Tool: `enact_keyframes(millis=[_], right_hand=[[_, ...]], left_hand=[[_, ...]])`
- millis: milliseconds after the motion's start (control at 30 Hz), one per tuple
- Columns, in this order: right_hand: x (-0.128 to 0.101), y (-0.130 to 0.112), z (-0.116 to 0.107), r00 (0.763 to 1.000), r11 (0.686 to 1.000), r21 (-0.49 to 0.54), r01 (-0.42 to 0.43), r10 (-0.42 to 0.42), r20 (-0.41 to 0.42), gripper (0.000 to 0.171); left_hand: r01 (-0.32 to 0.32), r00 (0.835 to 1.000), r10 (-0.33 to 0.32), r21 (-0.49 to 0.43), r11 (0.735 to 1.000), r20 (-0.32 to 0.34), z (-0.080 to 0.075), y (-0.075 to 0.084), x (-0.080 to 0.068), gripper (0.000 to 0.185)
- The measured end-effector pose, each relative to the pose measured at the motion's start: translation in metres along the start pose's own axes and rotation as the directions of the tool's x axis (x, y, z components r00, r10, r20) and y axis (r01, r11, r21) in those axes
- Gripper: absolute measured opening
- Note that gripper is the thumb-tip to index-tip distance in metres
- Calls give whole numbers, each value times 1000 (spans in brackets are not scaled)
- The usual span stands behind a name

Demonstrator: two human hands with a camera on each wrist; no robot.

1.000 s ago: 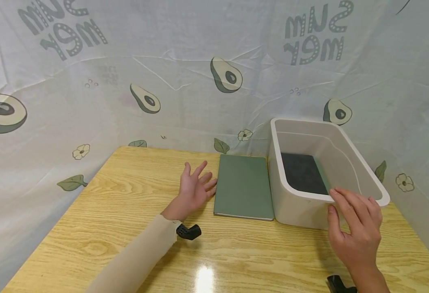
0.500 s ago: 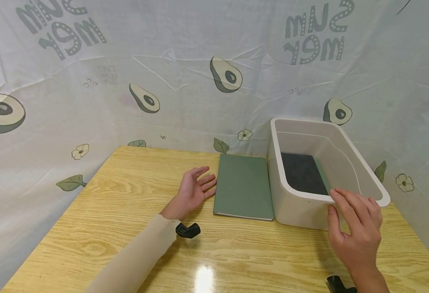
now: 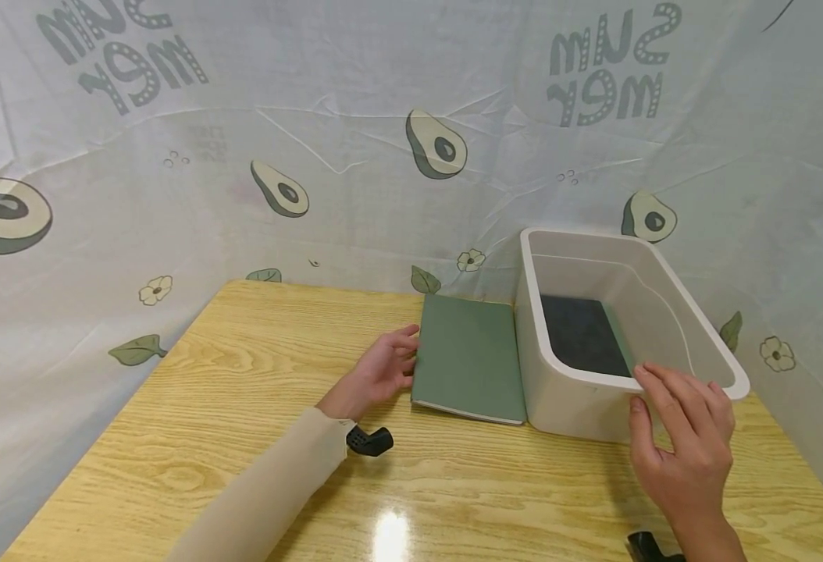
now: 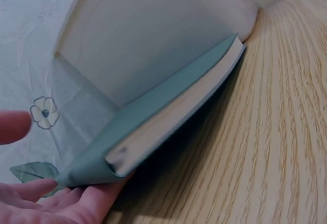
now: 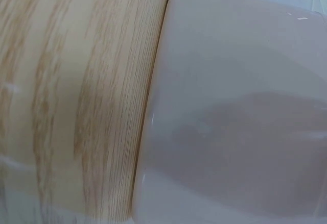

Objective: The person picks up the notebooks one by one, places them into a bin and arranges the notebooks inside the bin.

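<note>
A green hardcover book (image 3: 468, 359) lies left of a light plastic bin (image 3: 580, 406), its left edge raised off the table. My left hand (image 3: 382, 368) has its fingers under that edge. In the left wrist view the spine of the book (image 4: 148, 117) rests over the fingers (image 4: 99, 198), and the thumb (image 4: 13, 127) stands apart from the cover. On the right, my right hand (image 3: 689, 437) holds the near rim of the bin, fingers on top and thumb against the outer wall. The right wrist view shows the bin's outer wall (image 5: 240, 106) but no hand.
Inside the bin lie a dark flat book-like item (image 3: 583, 332) and a green one (image 3: 617, 332) beneath it. A printed cloth (image 3: 355, 234) hangs along the back edge of the wooden table (image 3: 257, 367). A black camera mount (image 3: 371, 442) juts from the left wrist.
The left hand has turned and moved right, its fingers going under the book's left edge. That edge has risen slightly. The right hand and the bin stay in place.
</note>
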State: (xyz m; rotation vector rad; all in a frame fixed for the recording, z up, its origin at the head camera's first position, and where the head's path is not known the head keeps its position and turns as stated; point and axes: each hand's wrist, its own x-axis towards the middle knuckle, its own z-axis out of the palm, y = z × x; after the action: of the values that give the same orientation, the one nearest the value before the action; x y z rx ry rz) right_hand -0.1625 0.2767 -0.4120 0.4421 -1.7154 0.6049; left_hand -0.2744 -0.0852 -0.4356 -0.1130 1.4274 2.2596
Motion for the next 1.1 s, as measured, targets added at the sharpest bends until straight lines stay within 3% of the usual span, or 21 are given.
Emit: enact_keyframes(millis=[567,833,1100], right_hand=[[0,0,1,1000,1000,4,7,-7,-11,37],[0,-1,1,1000,1000,14,9,-8,-18,36],[0,-1,1,1000,1000,10,3,-3,-12,36]], left_hand=[[-10,999,7,76,997,36,-1,-4,7,96],[-33,998,32,25,999,55,0,-1,3,95],[-92,993,92,-2,996,76,7,12,-3,93]])
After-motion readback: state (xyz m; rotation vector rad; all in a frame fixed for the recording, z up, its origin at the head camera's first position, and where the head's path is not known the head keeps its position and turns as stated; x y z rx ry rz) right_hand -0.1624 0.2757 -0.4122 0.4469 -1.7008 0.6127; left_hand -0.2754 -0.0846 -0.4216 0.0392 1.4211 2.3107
